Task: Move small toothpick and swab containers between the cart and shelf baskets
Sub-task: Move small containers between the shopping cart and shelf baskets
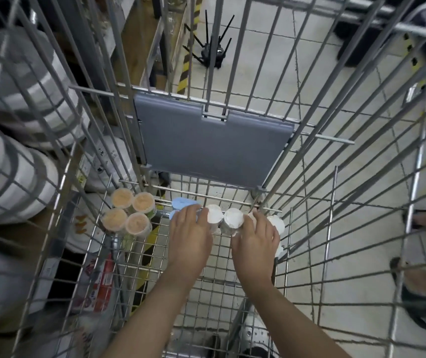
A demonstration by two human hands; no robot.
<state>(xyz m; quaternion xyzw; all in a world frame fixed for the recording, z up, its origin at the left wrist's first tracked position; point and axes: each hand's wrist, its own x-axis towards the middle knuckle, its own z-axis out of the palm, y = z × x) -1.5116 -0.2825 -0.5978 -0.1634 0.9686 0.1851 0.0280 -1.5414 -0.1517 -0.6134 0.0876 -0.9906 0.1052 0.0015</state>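
Hands work low in the cart (196, 270), both reaching to the row of white-lidded swab tubs (233, 218) standing against its far edge. The left hand (190, 235) lies on the left end of the row, fingers (196, 211) curved over a tub beside a pale blue lid (181, 204); whether they have closed round it I cannot tell. The right hand (255, 241) covers the right end, fingers bent over the tubs, a white lid showing past its knuckles. Four toothpick jars (129, 214) with tan tops stand bunched in the near-left corner, apart from both hands. A grey flap (211, 146) hangs at the far wall.

The step looks like gathering the tubs to lift them out. Doing it well probably means squeezing the row inward from both ends so the middle tubs stay pinched upright, then lifting straight up, clear of the wire sides. The round, smooth tubs may slip or tip if pressure is uneven.
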